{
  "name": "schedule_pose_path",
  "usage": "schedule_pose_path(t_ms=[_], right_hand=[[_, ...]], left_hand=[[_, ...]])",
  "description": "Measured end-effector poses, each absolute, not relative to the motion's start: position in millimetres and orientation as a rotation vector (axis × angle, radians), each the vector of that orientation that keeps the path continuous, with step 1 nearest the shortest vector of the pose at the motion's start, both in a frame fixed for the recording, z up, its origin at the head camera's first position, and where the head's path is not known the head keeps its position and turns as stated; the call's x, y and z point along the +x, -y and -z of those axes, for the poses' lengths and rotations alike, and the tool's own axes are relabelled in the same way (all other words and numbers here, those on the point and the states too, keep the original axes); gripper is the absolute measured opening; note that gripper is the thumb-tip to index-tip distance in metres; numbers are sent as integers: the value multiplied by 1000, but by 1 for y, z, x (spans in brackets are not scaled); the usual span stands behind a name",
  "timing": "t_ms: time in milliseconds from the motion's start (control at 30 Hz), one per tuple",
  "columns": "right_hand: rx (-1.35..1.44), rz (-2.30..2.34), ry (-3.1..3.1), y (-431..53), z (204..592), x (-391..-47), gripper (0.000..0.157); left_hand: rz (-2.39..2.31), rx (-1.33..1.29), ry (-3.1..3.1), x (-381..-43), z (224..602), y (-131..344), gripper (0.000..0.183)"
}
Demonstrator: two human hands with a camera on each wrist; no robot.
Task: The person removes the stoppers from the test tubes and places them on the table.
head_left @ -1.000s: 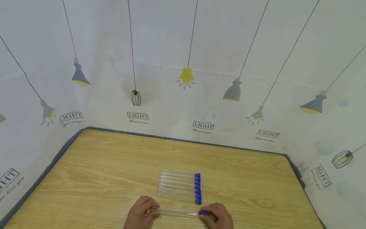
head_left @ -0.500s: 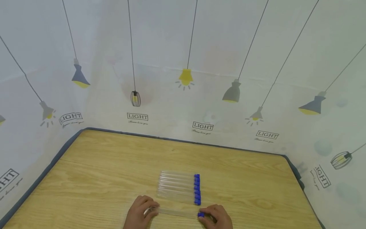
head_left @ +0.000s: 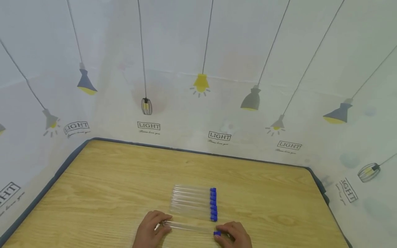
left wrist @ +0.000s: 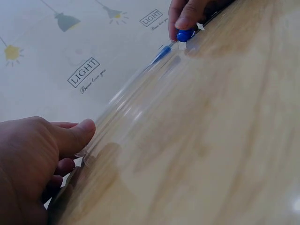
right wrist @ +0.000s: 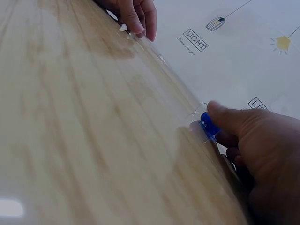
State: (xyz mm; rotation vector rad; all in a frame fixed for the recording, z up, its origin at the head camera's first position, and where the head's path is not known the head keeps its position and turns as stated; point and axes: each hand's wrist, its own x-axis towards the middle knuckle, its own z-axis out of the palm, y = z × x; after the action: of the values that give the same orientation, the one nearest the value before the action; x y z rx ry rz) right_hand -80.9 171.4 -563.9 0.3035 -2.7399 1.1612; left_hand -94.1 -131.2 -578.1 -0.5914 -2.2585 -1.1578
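A clear test tube [head_left: 189, 227] lies crosswise in front of the person. My left hand [head_left: 151, 229] pinches its left end between thumb and fingers. At the other end my right hand [head_left: 234, 235] pinches a blue cap [head_left: 217, 233]. In the right wrist view the cap [right wrist: 209, 123] is right at the tube's rim, a little off its line. Beyond the hands, several clear tubes [head_left: 190, 199] with blue caps [head_left: 213, 203] lie side by side in a row, caps to the right.
The wood-grain table [head_left: 108, 193] has a dark edge strip [head_left: 173, 149]. A pale curtain [head_left: 173, 44] printed with lamps and "LIGHT" labels stands around its back and sides.
The blue cap in my right hand has shifted slightly toward the person and left, from in line with the tube to a little below it. My left hand keeps its hold; the row is unchanged.
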Motion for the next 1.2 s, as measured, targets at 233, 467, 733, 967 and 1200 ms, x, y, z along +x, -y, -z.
schedule_pose_path(t_ms=[233,467,733,967,1200], right_hand=[[272,-1213,2639,-168,563,-82,20],[69,-1363,2445,-159,567,-86,15],[-140,-1371,2427,-151,564,-90,4],[-22,-1159,2427,-154,576,-95,12],[-167,-1087,2608,-148,572,-99,6]], left_hand=[[1183,-559,2247,-94,576,131,37],[1407,-359,2270,-96,574,127,26],[1528,-104,2291,-96,562,120,18],[1496,-43,2305,-100,564,118,15],[1421,-58,2320,-104,567,121,15]])
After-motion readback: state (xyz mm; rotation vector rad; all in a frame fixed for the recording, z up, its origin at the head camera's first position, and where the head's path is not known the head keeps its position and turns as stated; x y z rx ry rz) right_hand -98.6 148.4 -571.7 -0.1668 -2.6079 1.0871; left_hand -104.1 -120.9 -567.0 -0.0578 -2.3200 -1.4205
